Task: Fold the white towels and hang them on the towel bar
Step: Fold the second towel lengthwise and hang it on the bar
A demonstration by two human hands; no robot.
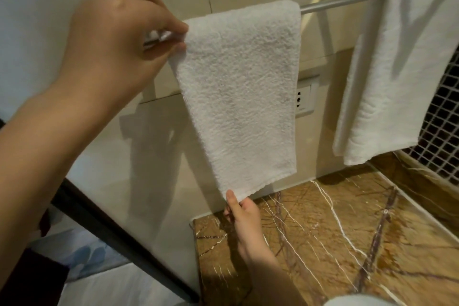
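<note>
A small white folded towel (241,97) hangs over the left part of the chrome towel bar (342,2). My left hand (119,37) pinches its upper left edge next to the bar. Below it, my right hand (242,216) pinches the towel's lower left corner just above the counter. A second, longer white towel (395,77) is draped over the right end of the bar, with neither hand touching it.
A brown marble counter (335,238) with white veins lies below the bar. On the beige tiled wall behind the small towel sits a power socket (304,99). A mosaic grid panel (442,136) is at the far right, and something white (360,302) shows at the bottom edge.
</note>
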